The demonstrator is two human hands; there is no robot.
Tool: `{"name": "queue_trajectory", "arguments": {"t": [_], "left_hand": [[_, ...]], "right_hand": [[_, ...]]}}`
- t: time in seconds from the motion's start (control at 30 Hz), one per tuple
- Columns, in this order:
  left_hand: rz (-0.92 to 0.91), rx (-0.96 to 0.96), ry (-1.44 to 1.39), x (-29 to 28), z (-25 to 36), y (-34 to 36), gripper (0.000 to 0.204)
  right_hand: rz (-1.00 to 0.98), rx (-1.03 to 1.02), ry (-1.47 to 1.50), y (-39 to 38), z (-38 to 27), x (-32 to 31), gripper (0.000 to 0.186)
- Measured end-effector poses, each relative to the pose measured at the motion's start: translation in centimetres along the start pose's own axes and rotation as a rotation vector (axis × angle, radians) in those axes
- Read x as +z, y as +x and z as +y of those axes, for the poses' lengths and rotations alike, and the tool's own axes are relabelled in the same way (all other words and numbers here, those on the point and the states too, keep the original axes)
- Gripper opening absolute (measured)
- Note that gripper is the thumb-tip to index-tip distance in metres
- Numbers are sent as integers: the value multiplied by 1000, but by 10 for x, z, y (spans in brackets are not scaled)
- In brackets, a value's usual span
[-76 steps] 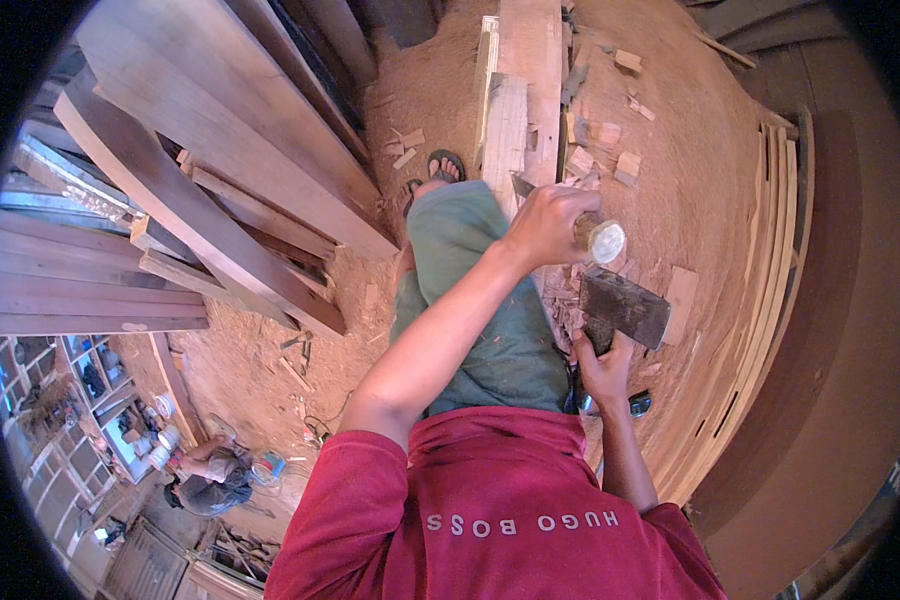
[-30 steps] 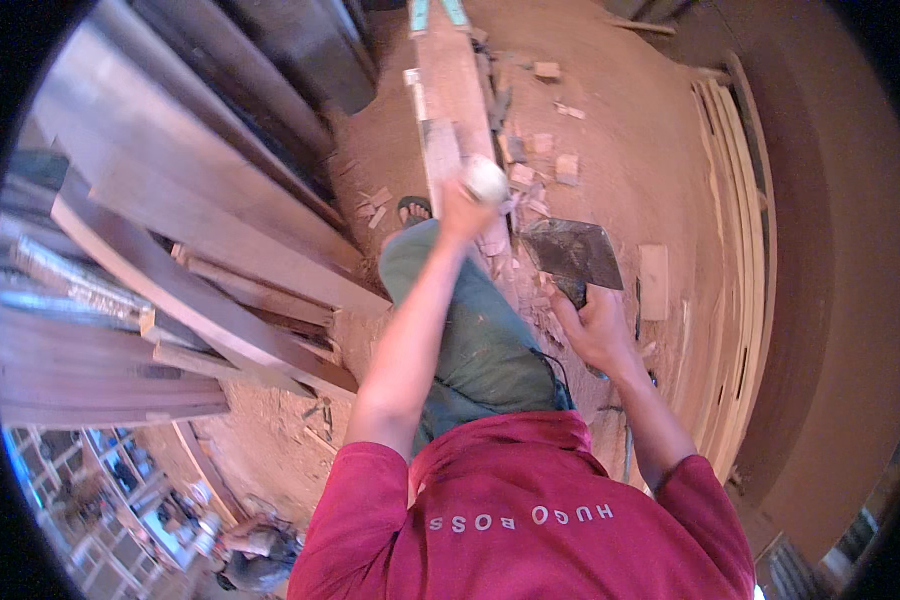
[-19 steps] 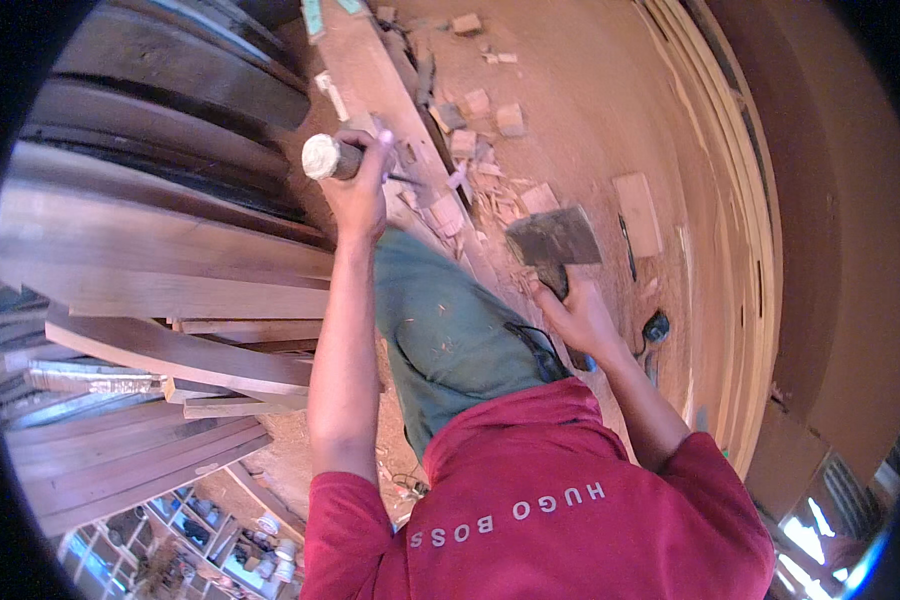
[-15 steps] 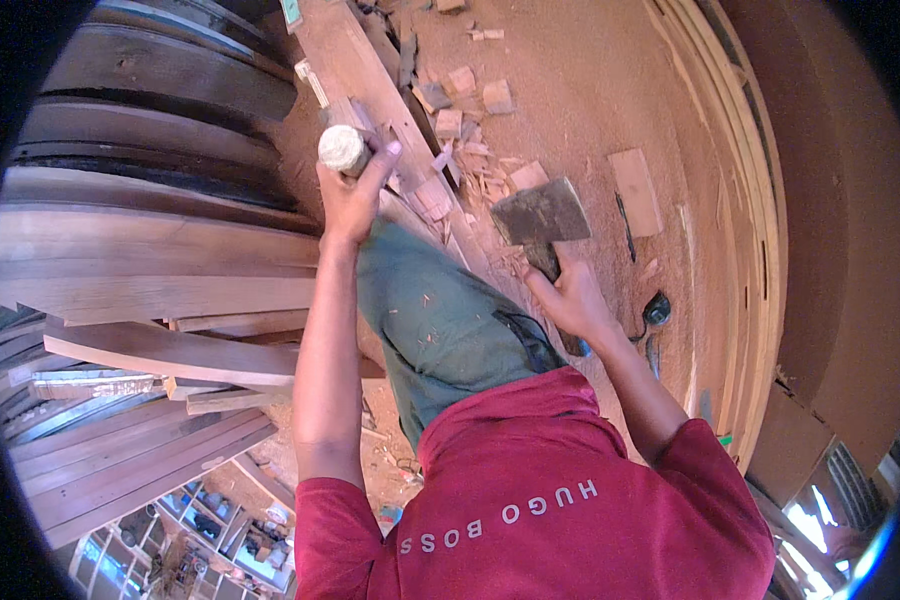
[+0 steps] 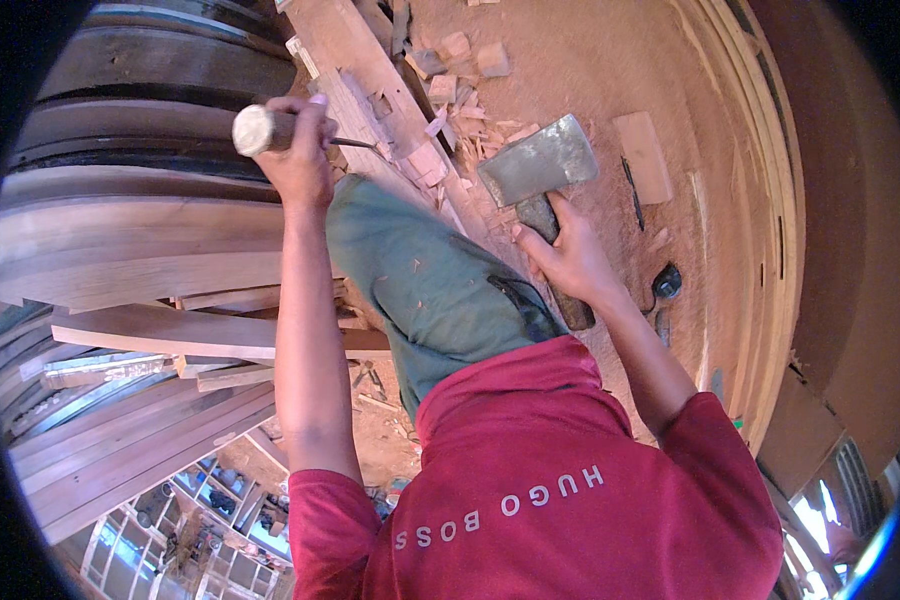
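Chisel (image 5: pixel 256 130) and axe (image 5: pixel 542 158) are both gripped, and from where I stand the two hands are well apart. The left hand (image 5: pixel 305 168) is wrapped around the chisel's handle, its pale round end facing outward, its thin dark shaft pointing over the timber (image 5: pixel 342 42). Whether the tip touches the wood, I cannot tell. The right hand (image 5: pixel 575 260) is closed round the axe's handle, with the broad grey head beyond the fingers and the butt showing behind them.

A leg in green trousers (image 5: pixel 425 275) is just beside the timber. Chips (image 5: pixel 475 138) and small blocks (image 5: pixel 443 90) lie along its right side. Farther right on the dusty floor (image 5: pixel 570 65) are a flat board (image 5: pixel 643 158) and a black round thing (image 5: pixel 667 282). Long planks (image 5: pixel 140 235) are stacked to the left.
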State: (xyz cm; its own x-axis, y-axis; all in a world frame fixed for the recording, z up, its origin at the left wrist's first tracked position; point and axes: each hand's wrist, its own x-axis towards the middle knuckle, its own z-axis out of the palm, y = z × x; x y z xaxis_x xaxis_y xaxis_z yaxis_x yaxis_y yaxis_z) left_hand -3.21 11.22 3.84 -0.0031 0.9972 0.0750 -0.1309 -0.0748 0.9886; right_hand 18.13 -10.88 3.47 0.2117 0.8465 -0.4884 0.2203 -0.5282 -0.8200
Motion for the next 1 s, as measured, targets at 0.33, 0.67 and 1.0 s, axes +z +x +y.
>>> {"name": "queue_trajectory", "arguments": {"t": [0.33,0.67,1.0], "left_hand": [[54,43,-147,-15,1,25,19],[-48,328,351,-20,-12,72,16],[-602,417,484,16,-56,-29,40]], "right_hand": [[-38,-93,-64,1,18,-5,44],[-68,49,-23,17,18,11,40],[-71,185,-18,30,7,29,25]]}}
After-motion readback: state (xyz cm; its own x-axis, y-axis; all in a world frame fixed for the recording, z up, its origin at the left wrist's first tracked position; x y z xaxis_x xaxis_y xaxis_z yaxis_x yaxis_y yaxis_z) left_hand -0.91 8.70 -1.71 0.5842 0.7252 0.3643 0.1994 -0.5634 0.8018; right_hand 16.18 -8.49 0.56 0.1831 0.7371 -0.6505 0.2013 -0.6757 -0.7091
